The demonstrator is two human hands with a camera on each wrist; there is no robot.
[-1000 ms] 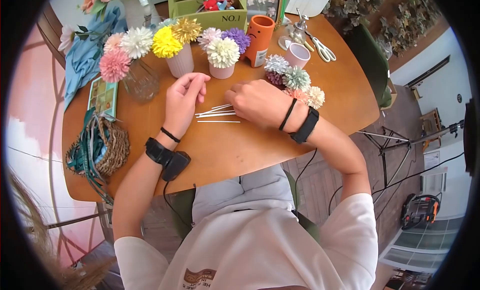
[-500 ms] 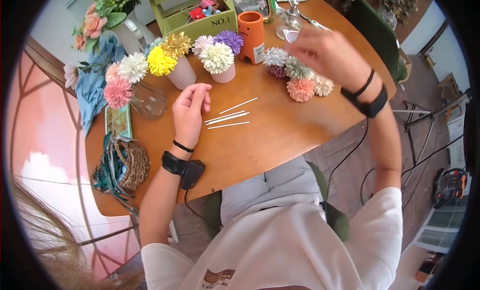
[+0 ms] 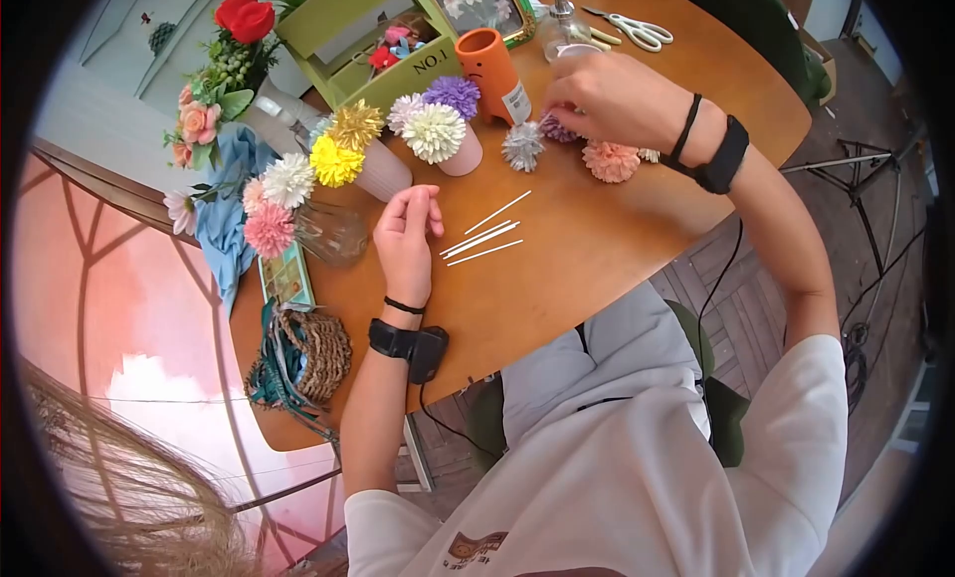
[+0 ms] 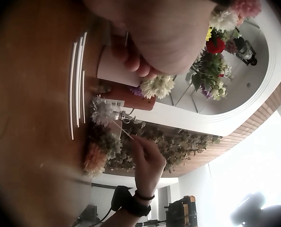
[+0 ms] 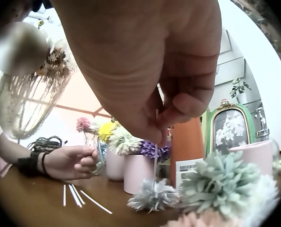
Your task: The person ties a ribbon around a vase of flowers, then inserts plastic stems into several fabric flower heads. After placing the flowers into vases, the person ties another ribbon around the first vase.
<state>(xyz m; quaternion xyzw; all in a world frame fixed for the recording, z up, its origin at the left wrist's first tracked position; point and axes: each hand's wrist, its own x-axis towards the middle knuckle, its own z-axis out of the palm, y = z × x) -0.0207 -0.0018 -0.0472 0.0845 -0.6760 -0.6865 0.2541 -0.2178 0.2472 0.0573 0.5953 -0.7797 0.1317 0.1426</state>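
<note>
My right hand [image 3: 622,99] is over the loose flower heads at the table's right. In the right wrist view its thumb and fingers pinch a thin white stick [image 5: 155,163], whose lower end meets a silver-blue flower head [image 5: 153,196]. The same stick [image 4: 123,130] shows slanted in the left wrist view. My left hand [image 3: 406,241] rests on its side with loosely curled fingers and no object clearly in them. Several white sticks [image 3: 482,241] lie just right of it. A coral flower head [image 3: 611,161] and a purple one [image 3: 557,127] lie by my right hand.
Behind stand an orange cup [image 3: 487,70], flowers in pink pots [image 3: 383,171], a glass vase [image 3: 333,234] and a green box [image 3: 383,80]. Scissors [image 3: 642,30] lie at the back right. A woven basket [image 3: 323,353] sits at the left edge.
My right hand moved from the white sticks across to the flower heads, and the silver-blue one now sits apart from its former place. The left hand stays beside the sticks; the head view has shifted.
</note>
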